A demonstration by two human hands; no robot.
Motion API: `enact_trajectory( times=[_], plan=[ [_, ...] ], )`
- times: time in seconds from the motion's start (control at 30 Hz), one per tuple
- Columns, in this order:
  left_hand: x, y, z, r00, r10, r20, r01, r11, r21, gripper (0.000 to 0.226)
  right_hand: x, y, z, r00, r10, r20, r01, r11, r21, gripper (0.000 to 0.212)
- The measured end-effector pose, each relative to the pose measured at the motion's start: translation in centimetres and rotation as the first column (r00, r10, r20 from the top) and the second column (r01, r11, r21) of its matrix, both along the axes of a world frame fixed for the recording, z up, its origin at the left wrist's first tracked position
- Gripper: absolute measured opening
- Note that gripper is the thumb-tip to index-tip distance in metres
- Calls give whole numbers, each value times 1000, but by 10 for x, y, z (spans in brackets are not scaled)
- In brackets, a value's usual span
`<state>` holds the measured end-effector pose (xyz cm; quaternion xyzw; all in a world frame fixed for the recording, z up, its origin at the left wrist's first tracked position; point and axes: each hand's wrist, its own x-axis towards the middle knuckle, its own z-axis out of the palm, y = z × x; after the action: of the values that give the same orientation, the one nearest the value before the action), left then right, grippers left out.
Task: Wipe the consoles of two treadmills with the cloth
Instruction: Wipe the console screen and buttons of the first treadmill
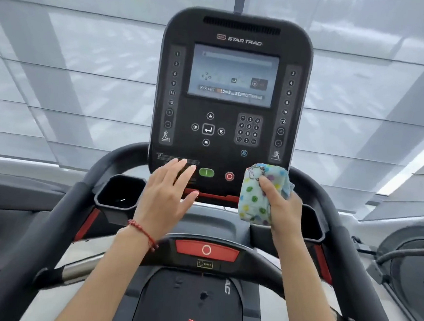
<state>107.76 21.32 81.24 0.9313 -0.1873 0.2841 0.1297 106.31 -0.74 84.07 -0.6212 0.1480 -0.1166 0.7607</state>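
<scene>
A black treadmill console (229, 126) stands upright in front of me, with a lit screen (233, 75), keypads, a green button (206, 172) and a red button (229, 176). My right hand (281, 210) grips a folded pale blue cloth (255, 196) with coloured dots, held at the console's lower right corner. My left hand (168, 192) is flat with fingers spread, fingertips at the console's lower left edge beside the green button. A red string bracelet sits on my left wrist.
Black handlebars (59, 212) curve around both sides. A cup holder (118, 191) sits left of the console. A red stop bar (206, 249) lies on the crossbar below my hands. Another machine (409, 264) stands at the right. Shaded windows fill the background.
</scene>
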Motion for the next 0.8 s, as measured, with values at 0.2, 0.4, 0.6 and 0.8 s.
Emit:
enact_trajectory(
  times=[0.2,0.4,0.6,0.8],
  plan=[
    [93,30,19,998,-50,48,50,999,6,52,85,29,21,993,-108,41,107,994,10,12],
    [167,47,27,990,-107,91,107,994,13,52,142,44,34,978,-189,92,185,981,50,11],
    [198,49,16,982,-126,143,133,990,-42,49,170,41,39,976,-182,118,185,983,-12,6],
    [207,45,-2,977,-80,200,95,993,-65,45,188,39,37,965,-207,161,221,973,-73,5]
  ],
)
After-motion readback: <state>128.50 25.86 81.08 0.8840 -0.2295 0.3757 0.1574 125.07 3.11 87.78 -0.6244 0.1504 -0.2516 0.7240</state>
